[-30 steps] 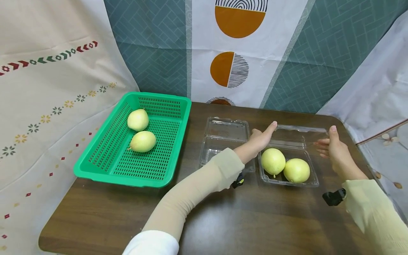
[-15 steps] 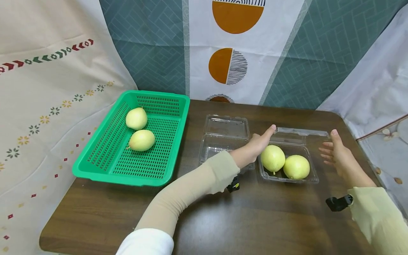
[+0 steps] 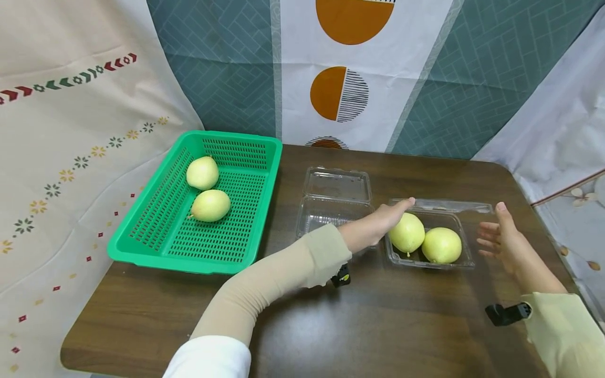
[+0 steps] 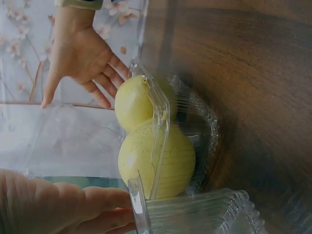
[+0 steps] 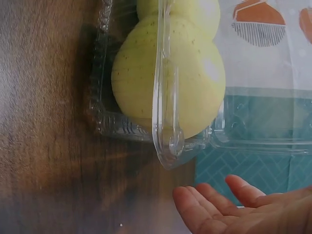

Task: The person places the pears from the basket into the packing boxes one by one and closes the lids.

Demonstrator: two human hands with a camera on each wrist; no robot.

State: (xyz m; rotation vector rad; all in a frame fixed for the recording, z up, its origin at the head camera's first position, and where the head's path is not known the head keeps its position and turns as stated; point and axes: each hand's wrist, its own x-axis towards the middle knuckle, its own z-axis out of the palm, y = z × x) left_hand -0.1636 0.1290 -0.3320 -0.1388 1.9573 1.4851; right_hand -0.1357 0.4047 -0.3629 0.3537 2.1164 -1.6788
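Two yellow pears [image 3: 441,245] sit side by side in a clear plastic clamshell box [image 3: 432,265] on the right of the table. Its lid [image 3: 454,206] stands raised at the back. My left hand [image 3: 375,226] is at the box's left side, fingers extended, thumb tip at the lid's left edge. On the other side my right hand [image 3: 507,245] has its fingers spread and its thumb tip near the lid's right end. In the right wrist view, the fingers [image 5: 195,204] are apart from the box, palm turned up. Neither hand holds anything.
A second clear clamshell box [image 3: 336,188], lid laid back, stands left of the filled one, partly behind my left hand. Further left, a green basket [image 3: 255,231] holds two more pears [image 3: 210,205]. Patterned cloths [image 3: 227,63] hang along the table's back and sides.
The lid has tipped forward from leaning back to nearly upright. My right hand has shifted slightly right and down; the left thumb has lowered with the lid.
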